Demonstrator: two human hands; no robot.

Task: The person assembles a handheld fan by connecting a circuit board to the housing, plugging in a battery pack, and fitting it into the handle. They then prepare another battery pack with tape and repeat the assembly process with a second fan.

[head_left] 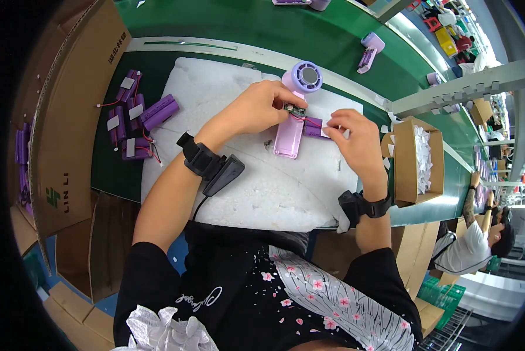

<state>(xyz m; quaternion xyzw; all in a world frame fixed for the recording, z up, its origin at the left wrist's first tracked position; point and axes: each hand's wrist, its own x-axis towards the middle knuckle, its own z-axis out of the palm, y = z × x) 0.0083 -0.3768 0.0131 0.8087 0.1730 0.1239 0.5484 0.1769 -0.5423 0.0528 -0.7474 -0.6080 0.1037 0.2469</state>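
A lilac handheld fan [287,137] lies on a white foam pad [233,202], its round head away from me and its pink handle casing uncovered. A small green circuit board [294,110] shows at the top of the handle. My left hand [259,108] is closed at this spot, thumb and forefinger around the board end of the fan. Red wires run from there to a purple battery pack [314,127] with a white patch, lying right of the handle. My right hand [353,137] pinches the pack's right end; its fingertips partly cover the patch.
Several purple battery packs [160,112] with wires lie left of the pad. A tall cardboard box [78,93] stands at far left. On the right is a carton [406,169] of white pieces. Beyond a pale rail, another fan [369,52] lies on the green belt [262,26]. A co-worker [467,251] sits at right.
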